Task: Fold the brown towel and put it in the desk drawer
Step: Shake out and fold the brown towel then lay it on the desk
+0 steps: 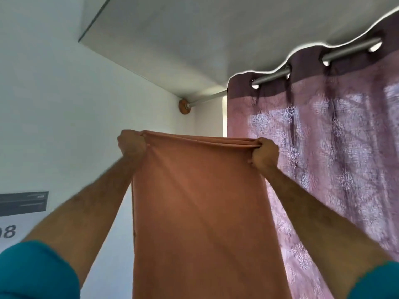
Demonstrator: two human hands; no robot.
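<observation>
Both fists were clamped tight: left hand (pixel 132 143) and right hand (pixel 265 153) held the soft brown towel (pixel 200 212) up by its top corners. A wall paper (pixel 13 230) read "08".

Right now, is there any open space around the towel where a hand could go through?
Yes. Left of the brown towel there is open air before the white wall, around the left hand. Above its top edge is open too. It is crowded right of the right hand, where the curtain hangs behind.
</observation>
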